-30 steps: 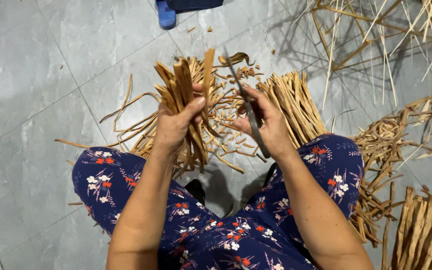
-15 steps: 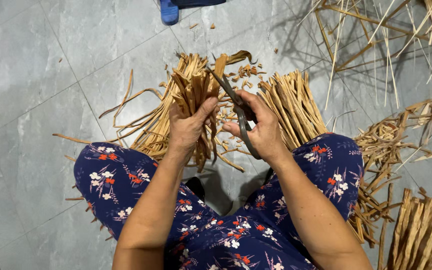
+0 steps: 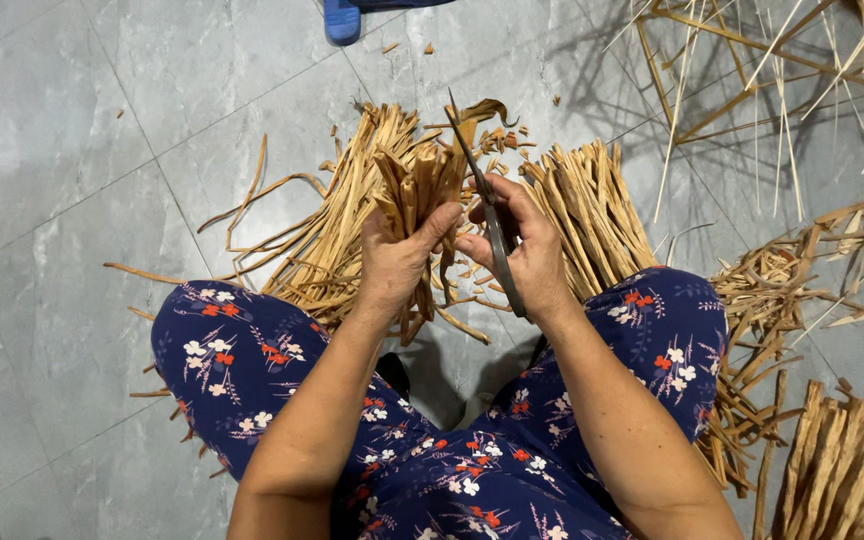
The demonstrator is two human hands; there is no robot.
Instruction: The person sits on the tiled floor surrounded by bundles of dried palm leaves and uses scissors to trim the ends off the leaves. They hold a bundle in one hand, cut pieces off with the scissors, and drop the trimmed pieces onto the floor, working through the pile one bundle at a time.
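Our left hand (image 3: 397, 262) clamps strip bundle (image 3: 414, 185) low; right hand (image 3: 524, 255) grips scissors (image 3: 487, 205) at 12 o'clock — strips look light, stiff, brittle.

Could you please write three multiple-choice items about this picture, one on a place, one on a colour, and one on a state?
1. Where do the loose piles of dry strips lie?
A. on the grey tiled floor
B. on a wooden table
C. in a basket

2. What colour is the floral garment over the knees?
A. green
B. dark blue
C. yellow

3. What is the left hand doing?
A. resting open on the floor
B. holding the blade
C. gripping a bundle of strips

Answers:
1 A: the piles of strips lie directly on the floor.
2 B: the floral garment is dark blue with red and white flowers.
3 C: the left hand is closed round the bundle of strips, while the right hand holds the dark blade.
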